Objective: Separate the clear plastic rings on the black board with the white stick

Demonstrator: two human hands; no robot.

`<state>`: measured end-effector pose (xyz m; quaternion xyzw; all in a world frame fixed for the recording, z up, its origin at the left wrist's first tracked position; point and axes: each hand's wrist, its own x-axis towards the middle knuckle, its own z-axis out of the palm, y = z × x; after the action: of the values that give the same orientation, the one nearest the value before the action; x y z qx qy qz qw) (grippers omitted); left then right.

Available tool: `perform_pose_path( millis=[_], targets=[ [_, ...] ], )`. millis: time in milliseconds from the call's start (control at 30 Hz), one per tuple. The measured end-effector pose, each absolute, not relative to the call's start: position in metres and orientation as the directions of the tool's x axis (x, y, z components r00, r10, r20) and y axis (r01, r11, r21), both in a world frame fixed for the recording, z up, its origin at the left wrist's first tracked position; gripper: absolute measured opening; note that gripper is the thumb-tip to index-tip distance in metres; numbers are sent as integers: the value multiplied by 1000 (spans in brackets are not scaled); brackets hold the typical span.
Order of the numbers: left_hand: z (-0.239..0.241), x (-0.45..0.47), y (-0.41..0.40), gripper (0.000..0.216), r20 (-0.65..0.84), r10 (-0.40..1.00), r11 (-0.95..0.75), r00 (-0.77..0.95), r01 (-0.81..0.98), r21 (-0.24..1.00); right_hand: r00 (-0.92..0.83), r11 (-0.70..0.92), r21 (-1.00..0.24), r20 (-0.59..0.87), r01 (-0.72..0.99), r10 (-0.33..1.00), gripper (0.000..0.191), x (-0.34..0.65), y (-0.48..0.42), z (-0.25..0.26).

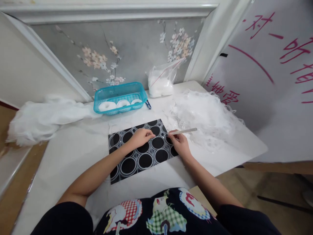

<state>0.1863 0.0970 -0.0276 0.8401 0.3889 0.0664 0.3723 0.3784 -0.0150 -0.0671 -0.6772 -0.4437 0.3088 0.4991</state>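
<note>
Head view: a white table point(73, 156) spans the middle; a white board point(281, 124), upper right, bears red handwriting point(261, 24), 对 and 爱 legible; a floral panel point(139, 49) fills upper centre. Over the black circle-patterned mat point(128, 165) at centre, the left hand point(140, 137) pinches narrowly, contents unclear; the right hand point(180, 144), centre right, grips a slim pale tool point(186, 131).

A blue basket point(118, 90) sits near a picture point(137, 49) of flowers point(94, 60). On the right, a white board point(264, 111) has red writing point(276, 36).
</note>
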Motion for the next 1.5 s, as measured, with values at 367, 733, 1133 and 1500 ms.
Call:
perform_pose_path(
  millis=[367, 733, 1133, 1500],
  targets=[
    [-27, 178, 100, 29, -192, 719, -442, 668, 653, 615, 423, -115, -949, 20, 292, 906, 34, 379, -16, -68],
    [-28, 173, 107, 26, -181, 757, -387, 628, 654, 650, 430, -122, -945, 21, 303, 903, 34, 380, -18, -70],
    [-30, 167, 114, 27, -178, 799, -293, 574, 630, 719, 443, -131, -937, 28, 324, 896, 35, 379, -20, -69],
    [4, 158, 98, 39, -90, 830, -119, 551, 332, 936, 438, -71, -970, 38, 231, 898, 32, 378, -20, -63]
  ],
)
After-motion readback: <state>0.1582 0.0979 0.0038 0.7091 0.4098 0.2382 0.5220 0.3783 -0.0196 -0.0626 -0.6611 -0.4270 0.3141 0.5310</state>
